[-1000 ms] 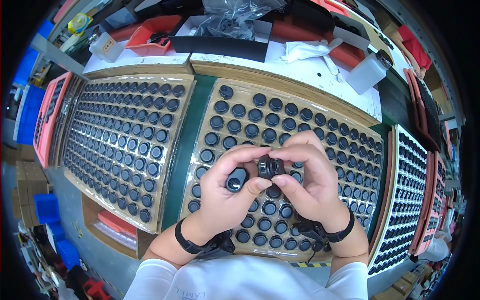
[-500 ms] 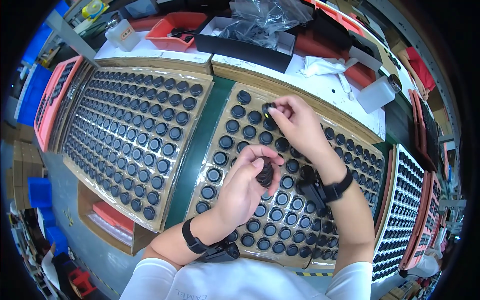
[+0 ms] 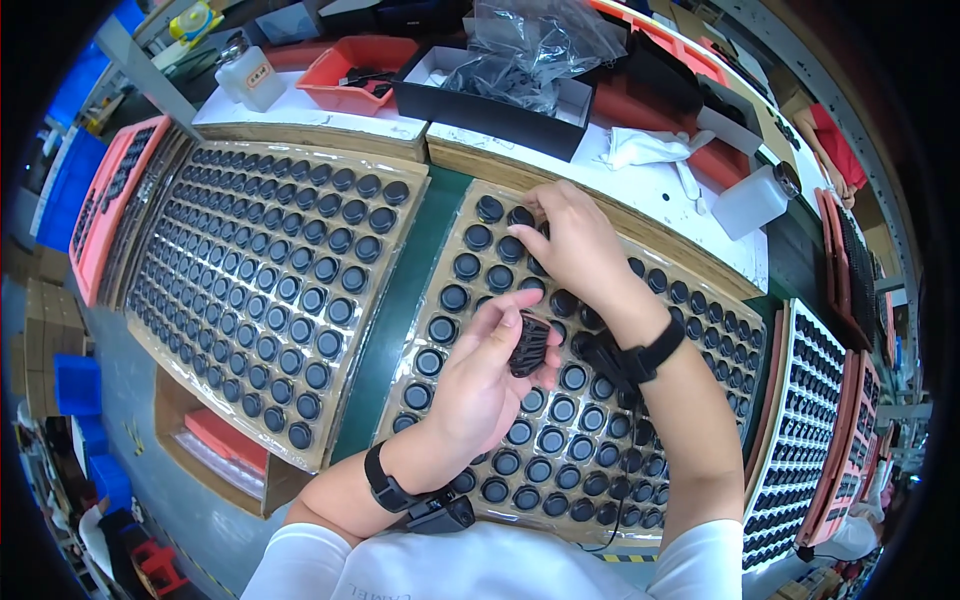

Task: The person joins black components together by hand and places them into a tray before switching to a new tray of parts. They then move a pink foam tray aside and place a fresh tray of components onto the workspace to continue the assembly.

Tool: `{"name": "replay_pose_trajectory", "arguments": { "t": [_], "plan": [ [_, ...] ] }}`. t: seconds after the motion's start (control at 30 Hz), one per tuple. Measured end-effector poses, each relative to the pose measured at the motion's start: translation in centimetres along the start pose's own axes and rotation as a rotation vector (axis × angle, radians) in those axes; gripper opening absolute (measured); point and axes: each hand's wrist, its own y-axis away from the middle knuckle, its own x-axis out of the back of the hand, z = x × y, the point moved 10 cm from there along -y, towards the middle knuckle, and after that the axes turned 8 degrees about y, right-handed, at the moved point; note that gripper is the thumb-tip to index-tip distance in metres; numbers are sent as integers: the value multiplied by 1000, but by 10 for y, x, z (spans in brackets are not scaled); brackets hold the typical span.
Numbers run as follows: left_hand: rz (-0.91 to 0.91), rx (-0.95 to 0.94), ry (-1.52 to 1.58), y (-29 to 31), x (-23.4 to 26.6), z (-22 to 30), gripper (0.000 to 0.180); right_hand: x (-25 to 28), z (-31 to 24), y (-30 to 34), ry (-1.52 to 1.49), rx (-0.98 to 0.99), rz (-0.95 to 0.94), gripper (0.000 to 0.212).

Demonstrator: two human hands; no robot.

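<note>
My left hand (image 3: 485,385) is held over the middle of the tray, its fingers curled around a small stack of dark ridged rings (image 3: 529,348). My right hand (image 3: 575,240) reaches to the tray's far edge. Its thumb and forefinger close around a round black part (image 3: 519,216) in the far row, beside the corner part (image 3: 489,208). Rows of similar round black parts (image 3: 539,470) sit in the clear plastic cells of the brown-edged tray (image 3: 425,300). My hands and forearms cover some of the cells. Each wrist wears a black strap with a small device.
Another full tray (image 3: 418,190) lies to the left across a green strip (image 3: 400,290). Beyond stand a red bin (image 3: 345,92), a black box (image 3: 490,112) with clear plastic bags, a white glove (image 3: 650,147) and white bottles (image 3: 752,203). More trays (image 3: 800,420) stand at the right.
My right hand has moved left and down with a black part from above the tray to the far row. My left hand keeps the stack, which now shows more from the side.
</note>
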Motion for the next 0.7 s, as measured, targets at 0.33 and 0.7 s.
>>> {"name": "replay_pose_trajectory", "arguments": {
  "t": [0.33, 0.7],
  "plan": [
    [93, -42, 36, -4, 14, -4, 35, -3, -26, 62, -1268, -161, -763, 16],
    [63, -25, 65, -2, 13, -1, 27, -16, 35, 25, -193, -197, -316, 21]
  ]
}}
